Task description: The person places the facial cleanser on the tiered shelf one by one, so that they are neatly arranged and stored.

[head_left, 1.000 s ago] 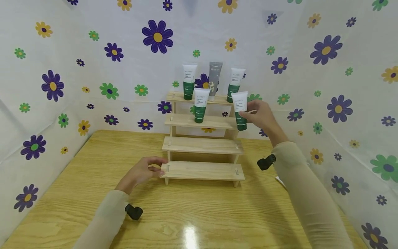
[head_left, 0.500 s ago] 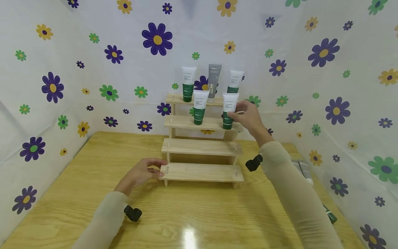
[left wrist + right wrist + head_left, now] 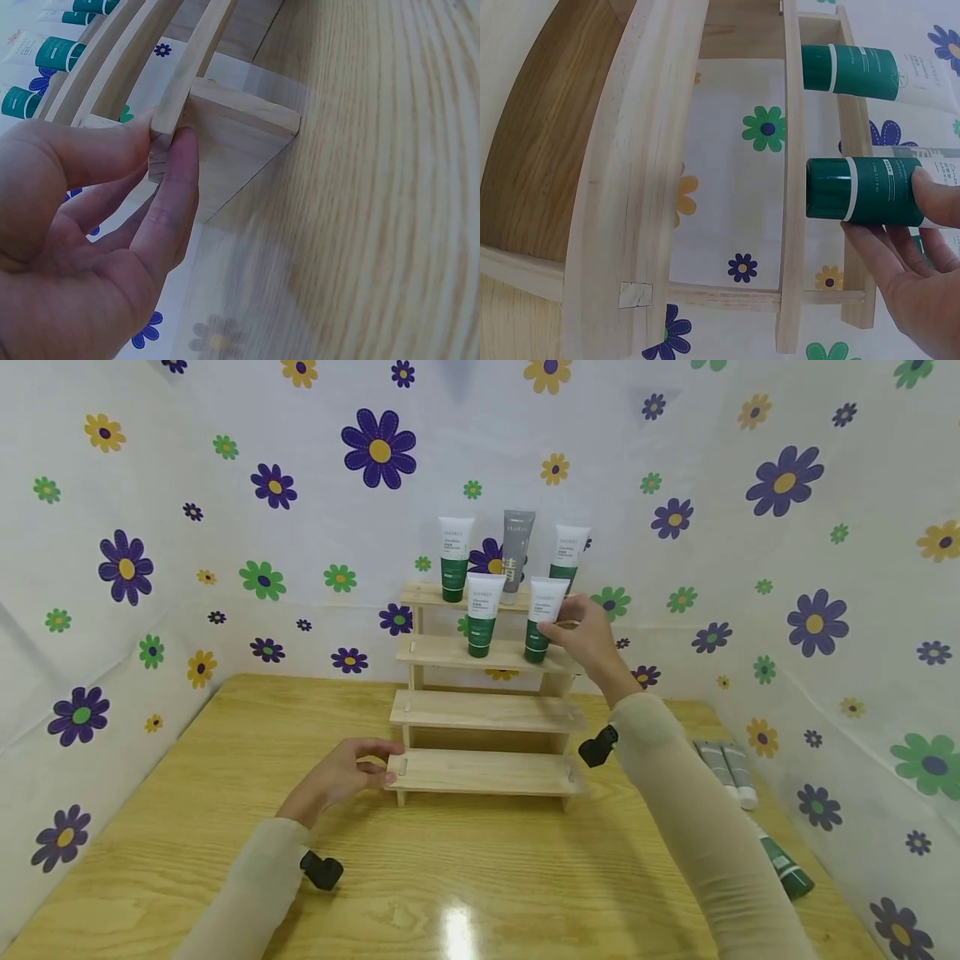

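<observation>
My right hand (image 3: 588, 639) pinches a white-and-green cosmetic tube (image 3: 542, 620) by its side, thumb in front. The tube stands cap down at the second shelf from the top of a wooden tiered rack (image 3: 487, 768). To its left on that shelf is a matching tube (image 3: 482, 614). The top shelf bears a white-and-green tube (image 3: 455, 560), a grey tube (image 3: 516, 556) and another white-and-green tube (image 3: 571, 550), partly hidden by the held one. Between thumb and fingers, my left hand (image 3: 97, 217) grips the left end of the lowest shelf (image 3: 180, 97).
On the table's right side lie two grey tubes (image 3: 738, 772) and a green-and-white tube (image 3: 783, 864), partly covered by the right sleeve. A flower-patterned white sheet (image 3: 315, 460) encloses the table (image 3: 420, 868) at the back and sides.
My right hand has moved left with the tube, from beyond the rack's right end to the second shelf from the top. My left hand stays at the lowest shelf.
</observation>
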### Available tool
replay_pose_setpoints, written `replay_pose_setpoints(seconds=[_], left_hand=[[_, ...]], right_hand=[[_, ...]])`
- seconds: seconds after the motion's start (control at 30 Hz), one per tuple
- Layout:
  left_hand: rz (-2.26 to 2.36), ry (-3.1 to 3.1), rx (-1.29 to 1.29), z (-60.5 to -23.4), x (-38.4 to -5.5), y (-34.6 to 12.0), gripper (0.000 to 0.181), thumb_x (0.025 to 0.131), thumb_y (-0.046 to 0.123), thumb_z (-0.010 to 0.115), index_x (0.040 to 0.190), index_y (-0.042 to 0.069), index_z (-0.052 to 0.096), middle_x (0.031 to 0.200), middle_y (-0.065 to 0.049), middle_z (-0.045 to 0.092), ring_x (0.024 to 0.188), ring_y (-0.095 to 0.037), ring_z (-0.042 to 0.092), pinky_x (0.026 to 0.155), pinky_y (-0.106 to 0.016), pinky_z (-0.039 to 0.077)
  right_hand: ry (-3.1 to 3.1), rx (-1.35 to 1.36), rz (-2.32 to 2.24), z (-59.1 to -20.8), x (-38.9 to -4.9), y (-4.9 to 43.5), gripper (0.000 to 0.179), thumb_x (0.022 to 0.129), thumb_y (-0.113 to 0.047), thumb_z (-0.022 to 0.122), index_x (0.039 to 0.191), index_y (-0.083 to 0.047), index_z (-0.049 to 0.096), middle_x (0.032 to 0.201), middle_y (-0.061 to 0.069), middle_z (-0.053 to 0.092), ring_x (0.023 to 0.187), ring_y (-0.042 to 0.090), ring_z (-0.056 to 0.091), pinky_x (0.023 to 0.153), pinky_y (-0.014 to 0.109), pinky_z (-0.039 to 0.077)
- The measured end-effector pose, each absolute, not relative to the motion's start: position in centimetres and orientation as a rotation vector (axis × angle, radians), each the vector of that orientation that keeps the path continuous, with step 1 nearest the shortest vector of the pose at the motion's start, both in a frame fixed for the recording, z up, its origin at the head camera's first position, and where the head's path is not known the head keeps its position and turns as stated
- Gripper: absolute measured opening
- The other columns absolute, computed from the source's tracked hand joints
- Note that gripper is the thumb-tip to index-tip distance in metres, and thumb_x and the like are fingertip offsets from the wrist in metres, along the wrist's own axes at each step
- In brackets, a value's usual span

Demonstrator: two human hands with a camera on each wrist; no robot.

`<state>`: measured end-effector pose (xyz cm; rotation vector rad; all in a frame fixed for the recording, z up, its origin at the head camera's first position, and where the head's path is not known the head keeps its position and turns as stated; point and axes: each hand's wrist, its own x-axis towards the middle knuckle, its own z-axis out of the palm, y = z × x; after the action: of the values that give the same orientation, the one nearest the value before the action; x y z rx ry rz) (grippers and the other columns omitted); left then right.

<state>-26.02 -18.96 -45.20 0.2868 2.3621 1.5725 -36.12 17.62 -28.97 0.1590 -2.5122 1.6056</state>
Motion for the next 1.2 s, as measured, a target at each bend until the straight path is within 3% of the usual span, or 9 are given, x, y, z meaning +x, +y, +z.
replay_pose_setpoints(seconds=[0.63, 0.9, 1.2], left_hand=[[1.573, 2.371, 0.286, -45.18, -25.76, -18.97, 0.045, 0.096, 0.006, 0.072, 0.139, 0.007, 0.061, 0.135, -0.020, 0.058, 0.105, -0.021, 0.068, 0.089, -0.035, 0.059], [1.570, 2.377, 0.285, -45.20, -25.79, -18.89, 0.044, 0.096, 0.007, 0.072, 0.139, 0.007, 0.062, 0.136, -0.020, 0.058, 0.108, -0.022, 0.068, 0.090, -0.033, 0.059], [1.575, 2.373, 0.294, -45.31, -25.93, -18.96, 0.045, 0.096, 0.007, 0.072, 0.140, 0.007, 0.061, 0.136, -0.020, 0.058, 0.110, -0.022, 0.068, 0.090, -0.032, 0.059]], right_hand=[[-2.589, 0.194, 1.582, -29.19, -35.91, 17.30, 0.052, 0.098, -0.018, 0.071, 0.141, -0.002, 0.047, 0.145, 0.018, 0.056, 0.134, 0.034, 0.054, 0.116, 0.048, 0.044], [-2.607, 0.258, 1.531, -29.33, -36.10, 17.34, 0.048, 0.101, -0.013, 0.067, 0.142, -0.001, 0.046, 0.145, 0.022, 0.055, 0.131, 0.037, 0.056, 0.108, 0.049, 0.052], [-2.630, 0.258, 1.532, -29.27, -36.18, 17.28, 0.047, 0.102, -0.013, 0.066, 0.143, -0.002, 0.045, 0.148, 0.022, 0.053, 0.132, 0.038, 0.057, 0.106, 0.049, 0.054]])
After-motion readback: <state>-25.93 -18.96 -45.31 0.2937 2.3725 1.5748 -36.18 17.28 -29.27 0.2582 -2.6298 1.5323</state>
